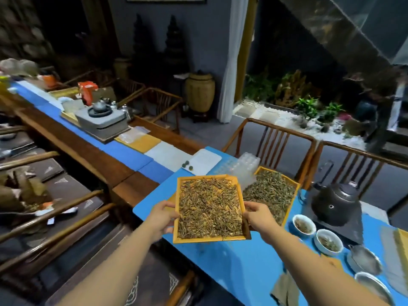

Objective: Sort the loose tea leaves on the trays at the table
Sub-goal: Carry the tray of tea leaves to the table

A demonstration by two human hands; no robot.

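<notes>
Head view. Yellow tray (180,239) of brown tea leaves (209,208), held above the blue table (231,261), near edge toward the viewer. Left hand (162,217) gripping the tray's left rim, fingers curled under, thumb on top; right hand (257,215) pinching the right rim likewise. Second tray (293,195) of greener leaves (271,193) resting on the table just behind and to the right. Two white bowls (303,225) with leaf samples near a dark kettle (335,202). Clear plastic moulds (245,168) beside the second tray.
</notes>
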